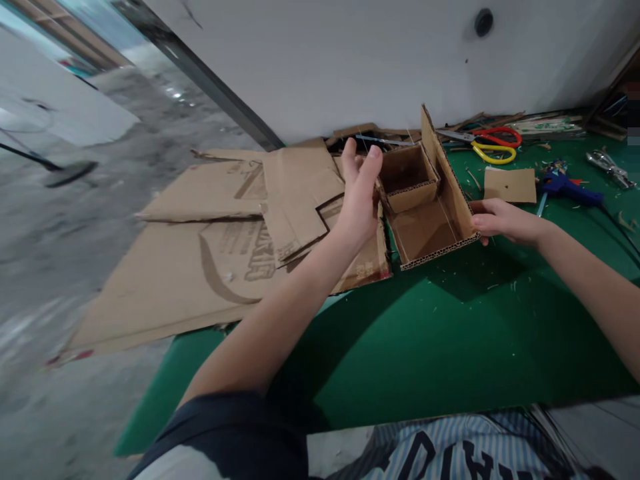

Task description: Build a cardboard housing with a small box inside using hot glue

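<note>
A half-built cardboard box structure (425, 220) stands on the green table (450, 333), with a small open cube set in its far end and a tall side wall on the right. My left hand (357, 193) is raised at its left side, fingers stretched upward and apart, palm against the left wall. My right hand (500, 220) presses on the outside of the tall right wall, fingers curled against the cardboard.
Large flat cardboard sheets (215, 253) overlap at the table's left edge and hang over it. Behind the box lie red-and-yellow scissors (493, 143), a small cardboard square (510, 185), a blue glue gun (570, 187), pliers (610, 167) and scraps along the white wall.
</note>
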Tool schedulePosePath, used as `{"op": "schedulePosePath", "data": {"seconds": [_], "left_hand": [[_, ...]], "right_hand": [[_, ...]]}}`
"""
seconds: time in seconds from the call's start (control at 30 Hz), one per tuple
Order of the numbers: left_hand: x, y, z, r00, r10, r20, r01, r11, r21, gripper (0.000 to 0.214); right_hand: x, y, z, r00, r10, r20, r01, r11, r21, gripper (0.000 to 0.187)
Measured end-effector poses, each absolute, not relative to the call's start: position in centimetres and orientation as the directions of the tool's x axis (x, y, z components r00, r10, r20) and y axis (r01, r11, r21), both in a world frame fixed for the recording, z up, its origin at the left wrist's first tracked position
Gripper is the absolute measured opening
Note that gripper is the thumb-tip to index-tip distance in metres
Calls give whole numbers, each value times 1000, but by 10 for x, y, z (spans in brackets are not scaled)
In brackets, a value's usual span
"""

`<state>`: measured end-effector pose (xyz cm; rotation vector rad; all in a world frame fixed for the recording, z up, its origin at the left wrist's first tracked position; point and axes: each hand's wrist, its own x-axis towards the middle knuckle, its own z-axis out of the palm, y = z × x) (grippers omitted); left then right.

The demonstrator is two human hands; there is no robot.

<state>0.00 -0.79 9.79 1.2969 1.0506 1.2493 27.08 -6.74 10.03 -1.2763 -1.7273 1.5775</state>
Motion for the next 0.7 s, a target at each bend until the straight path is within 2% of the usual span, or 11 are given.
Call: {"op": "schedulePosePath", "data": {"seconds": [0.1,0.2,0.27,0.4,0.47,0.53,0.6,0.7], "left_hand": [[-1,-10,102,28,999,24,-146,-20,989,89],[-3,-7,102,34,995,-91,-151,95,984,109],[-3,-4,100,23,989,-149,-144,151,978,114],[-3,-1,95,-23,981,-195,-138,190,972,115],[-2,-3,95,-13,980,-199,-148,195,970,115],[0,-7,98,32,979,-199,-156,202,967,114],[2,-12,103,86,978,-192,-151,203,967,113],[4,-19,111,190,961,-200,-100,222,970,113]], "right_hand": [[272,-67,98,-408,873,-268,260,-170,-951,62],[277,-65,96,-388,881,-270,181,-214,-960,54],[282,-61,92,-340,911,-234,137,-198,-971,52],[291,-49,81,14,999,32,181,29,-983,54],[294,-44,78,177,970,168,242,123,-963,54],[296,-43,79,262,937,230,268,158,-950,52],[296,-43,84,269,938,217,247,150,-957,49],[289,-40,96,160,976,148,229,110,-967,58]]}}
